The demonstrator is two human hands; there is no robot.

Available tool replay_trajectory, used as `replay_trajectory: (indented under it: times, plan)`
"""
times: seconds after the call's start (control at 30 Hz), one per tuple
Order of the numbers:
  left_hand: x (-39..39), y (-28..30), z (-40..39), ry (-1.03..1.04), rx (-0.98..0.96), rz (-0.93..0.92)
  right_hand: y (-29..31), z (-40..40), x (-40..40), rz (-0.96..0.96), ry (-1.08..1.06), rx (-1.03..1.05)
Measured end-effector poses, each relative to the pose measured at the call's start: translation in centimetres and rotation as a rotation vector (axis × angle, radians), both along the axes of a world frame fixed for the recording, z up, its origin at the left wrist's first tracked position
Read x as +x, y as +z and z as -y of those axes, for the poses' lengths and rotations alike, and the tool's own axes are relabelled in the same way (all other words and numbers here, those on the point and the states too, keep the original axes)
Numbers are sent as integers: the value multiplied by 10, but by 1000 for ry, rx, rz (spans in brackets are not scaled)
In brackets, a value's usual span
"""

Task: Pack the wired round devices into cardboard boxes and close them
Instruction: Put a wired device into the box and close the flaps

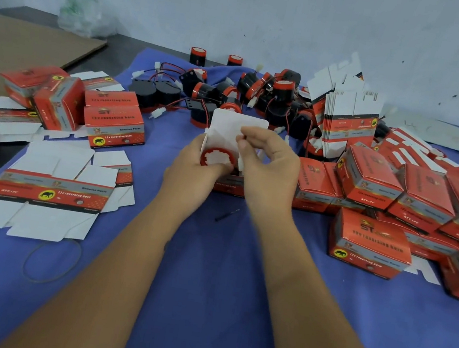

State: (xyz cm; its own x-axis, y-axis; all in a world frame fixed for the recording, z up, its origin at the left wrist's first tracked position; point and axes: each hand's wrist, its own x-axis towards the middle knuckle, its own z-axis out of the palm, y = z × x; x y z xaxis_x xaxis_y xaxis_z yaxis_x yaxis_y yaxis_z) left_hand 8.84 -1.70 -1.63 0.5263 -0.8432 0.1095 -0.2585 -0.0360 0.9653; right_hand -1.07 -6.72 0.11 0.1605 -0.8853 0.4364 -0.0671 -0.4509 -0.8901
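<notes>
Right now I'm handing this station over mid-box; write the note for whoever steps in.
Left hand grips the open box with a red-rimmed round device seated in it.
Right hand pinches the white lid flap, which is not yet tucked.
Done: closed boxes stacked at right and a few at left.
Left: close this box, then pack the pile of wired devices at the back. Flat box blanks lie at left; a bundle of them stands upright at the back right.
</notes>
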Motion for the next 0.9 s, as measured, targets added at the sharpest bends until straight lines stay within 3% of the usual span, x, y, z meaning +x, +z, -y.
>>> replay_trajectory:
  times: [0.1, 0.27, 0.4, 0.6, 0.83, 0.9]
  plan:
    - [1, -2, 1, -6, -2, -7, -9, 4, 2, -244, -106, -202]
    - [1, -4, 3, 5, -17, 1, -16, 8, -2, -490, -185, -421]
    - [0, -5, 2, 13, -34, 58, -17, 10, -8, -408, -238, -401]
    - [1, -7, 3, 22, -31, 82, -15, 12, -10, -307, -39, -223]
    - [5, -13, 8, -11, -58, 75, -20, 6, -2, -388, 41, -285]
    - [5, -12, 8, -7, -24, 49, -21, 6, -5, -324, 128, -153]
